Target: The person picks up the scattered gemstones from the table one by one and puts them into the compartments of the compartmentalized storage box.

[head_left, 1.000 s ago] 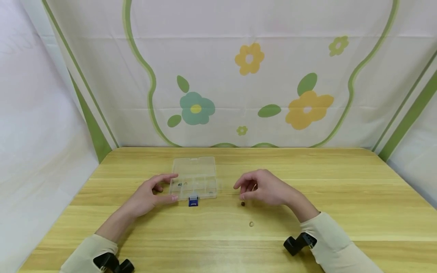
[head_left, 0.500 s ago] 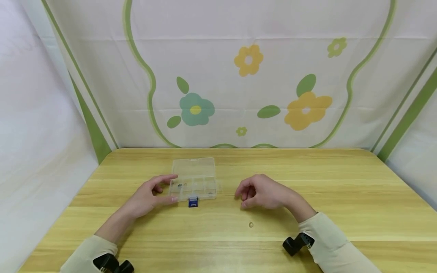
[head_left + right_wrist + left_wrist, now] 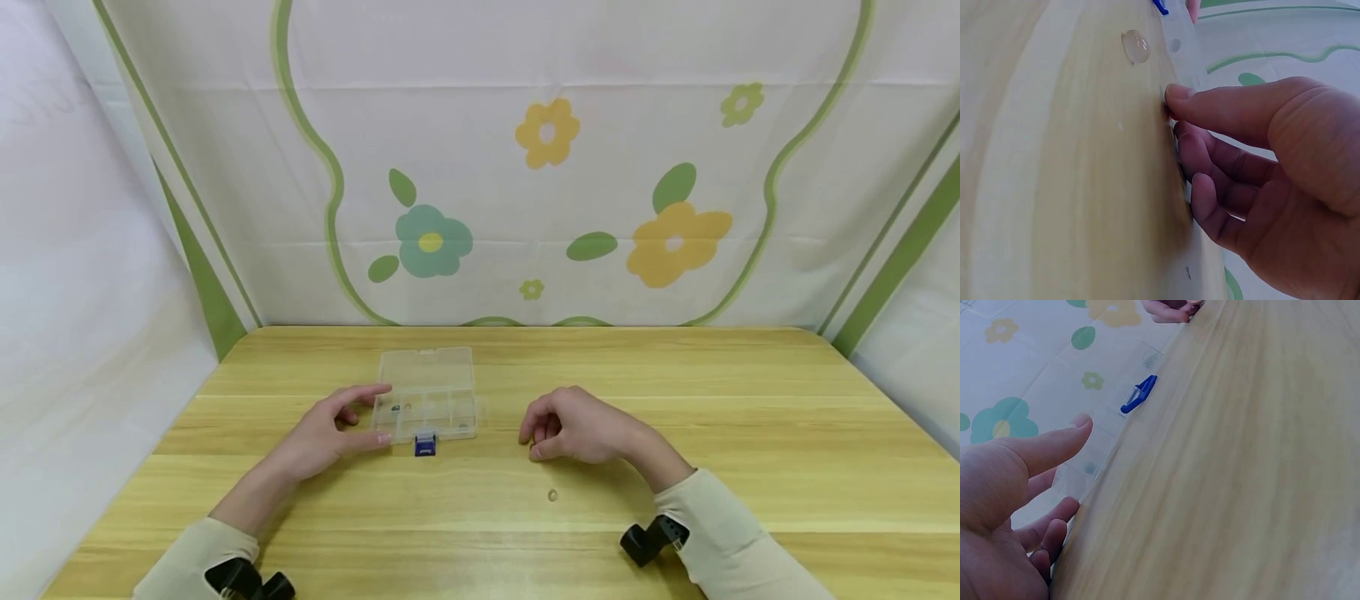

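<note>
A clear plastic compartment box (image 3: 438,408) stands on the table with its lid folded back and a blue latch (image 3: 425,445) at its front. A small dark green piece (image 3: 395,408) and a few other tiny pieces lie in its compartments. My left hand (image 3: 318,433) rests at the box's left side, thumb and index finger spread along it. To the right of the box, my right hand (image 3: 577,427) pinches a small dark brown bead (image 3: 1195,309) low over the table; fingertips mostly hide it. Nearer me lies a clear, rounded bead (image 3: 552,495), which the right wrist view also shows.
The wooden table (image 3: 420,533) spreads out around the box and both hands. Behind it hangs a white cloth (image 3: 480,167) printed with flowers, and more cloth closes off the sides.
My right hand has lowered slightly over the dark brown bead, which lay visible on the table, and its fingers have closed on it. The left hand and box stay put.
</note>
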A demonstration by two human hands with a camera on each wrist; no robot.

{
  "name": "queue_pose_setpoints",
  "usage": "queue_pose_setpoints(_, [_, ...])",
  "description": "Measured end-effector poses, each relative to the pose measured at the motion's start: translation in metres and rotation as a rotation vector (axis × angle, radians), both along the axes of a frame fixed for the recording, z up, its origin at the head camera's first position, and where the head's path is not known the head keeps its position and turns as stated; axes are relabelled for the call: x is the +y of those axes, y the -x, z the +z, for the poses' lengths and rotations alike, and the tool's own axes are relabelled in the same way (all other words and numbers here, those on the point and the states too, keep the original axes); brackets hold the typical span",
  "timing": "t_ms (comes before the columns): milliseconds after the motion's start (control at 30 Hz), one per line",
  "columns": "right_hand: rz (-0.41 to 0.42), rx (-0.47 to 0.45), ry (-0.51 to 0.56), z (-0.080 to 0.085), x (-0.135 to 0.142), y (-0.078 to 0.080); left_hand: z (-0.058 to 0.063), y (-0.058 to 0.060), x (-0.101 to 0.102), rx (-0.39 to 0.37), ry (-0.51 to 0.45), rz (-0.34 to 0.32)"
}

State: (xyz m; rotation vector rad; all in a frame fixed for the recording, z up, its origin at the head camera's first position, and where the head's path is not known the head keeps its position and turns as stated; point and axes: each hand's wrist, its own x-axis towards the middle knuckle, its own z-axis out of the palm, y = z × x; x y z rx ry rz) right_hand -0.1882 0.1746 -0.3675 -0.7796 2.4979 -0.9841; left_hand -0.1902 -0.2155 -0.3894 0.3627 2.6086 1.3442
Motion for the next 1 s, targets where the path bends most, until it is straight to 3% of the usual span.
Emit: queue_pose_setpoints(1000, [-0.010, 0.025, -0.025, 0.0002, -0.0025, -0.0010, -0.0019, 0.0014, -0.0010, 0.000, -0.006, 0.000])
